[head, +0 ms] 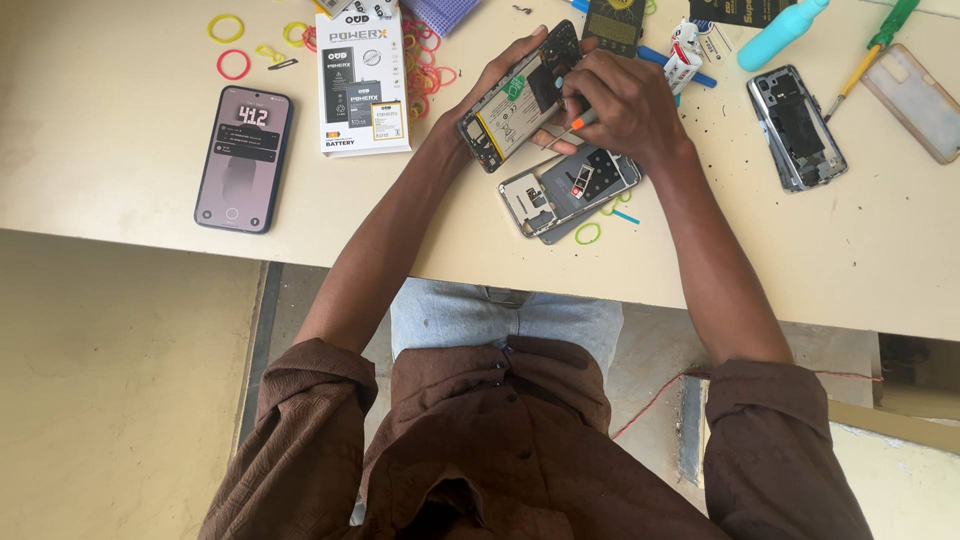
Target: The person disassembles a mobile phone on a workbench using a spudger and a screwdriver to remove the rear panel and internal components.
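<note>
Left hand [500, 75] clasped an opened phone [520, 95]; right hand [620, 100], at its 3 o'clock, gripped a small tool [575, 125].

The opened phone [520, 95] sits in the left hand [500, 75], its fingers [528, 40] curled over the far edge, and the right hand [620, 105] meets it from the right, its fingers [585, 90] pinching a small tool [572, 125] against the phone's inside. Just below those fingers, a phone frame [565, 190] lies on the worktop [100, 150]. Well left of the fingers lie a boxed battery [362, 85] and, farther left, a whole phone [243, 158]. Right of the fingers lies another phone frame [797, 128].
</note>
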